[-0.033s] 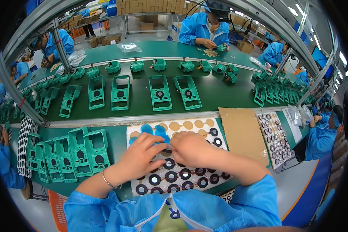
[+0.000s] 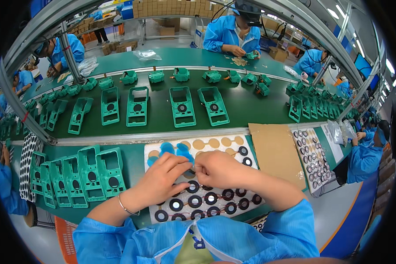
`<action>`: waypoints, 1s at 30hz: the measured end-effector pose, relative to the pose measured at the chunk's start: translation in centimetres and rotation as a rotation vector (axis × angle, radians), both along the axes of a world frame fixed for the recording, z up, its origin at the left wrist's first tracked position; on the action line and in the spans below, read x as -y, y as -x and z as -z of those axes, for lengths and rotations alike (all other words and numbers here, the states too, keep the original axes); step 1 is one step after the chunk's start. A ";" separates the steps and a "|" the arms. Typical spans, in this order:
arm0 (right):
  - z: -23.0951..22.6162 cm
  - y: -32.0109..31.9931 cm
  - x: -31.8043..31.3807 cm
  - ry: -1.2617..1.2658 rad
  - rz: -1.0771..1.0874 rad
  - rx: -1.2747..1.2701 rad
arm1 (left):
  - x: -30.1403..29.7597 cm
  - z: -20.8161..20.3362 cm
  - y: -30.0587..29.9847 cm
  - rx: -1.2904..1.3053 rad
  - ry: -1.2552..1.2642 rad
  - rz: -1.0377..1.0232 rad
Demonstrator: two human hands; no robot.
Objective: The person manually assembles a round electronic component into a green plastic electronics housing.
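My left hand (image 2: 165, 175) and my right hand (image 2: 213, 170) meet over a white foam board (image 2: 152, 215). Their fingers are bent and pinched together at a small dark piece between them, mostly hidden by the fingertips. Just beyond my left fingers lie translucent blue round films (image 2: 185, 151). Rows of black round discs with pale centres (image 2: 195, 201), joined by thin red wires, cover the near part of the board. Tan paired round pads (image 2: 206, 144) line its far edge.
Green plastic housings (image 2: 111, 169) stand in a row on my left. More housings (image 2: 181, 107) and small green parts (image 2: 181, 73) sit on the dark green belt beyond. Brown cardboard (image 2: 277, 154) and another disc-covered board (image 2: 311, 156) are on the right. Co-workers (image 2: 233, 33) sit opposite.
Both hands have shifted only very slightly, the fingers still together over the board. The surrounding things look the same.
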State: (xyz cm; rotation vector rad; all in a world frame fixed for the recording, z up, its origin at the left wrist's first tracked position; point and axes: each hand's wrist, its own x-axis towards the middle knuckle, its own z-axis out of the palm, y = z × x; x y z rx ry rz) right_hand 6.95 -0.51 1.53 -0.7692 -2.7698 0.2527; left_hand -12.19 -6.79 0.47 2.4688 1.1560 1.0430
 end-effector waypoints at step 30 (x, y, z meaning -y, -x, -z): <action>-0.8 2.0 2.5 -0.140 -0.030 -0.207 | -0.2 1.3 1.9 0.714 0.799 -0.072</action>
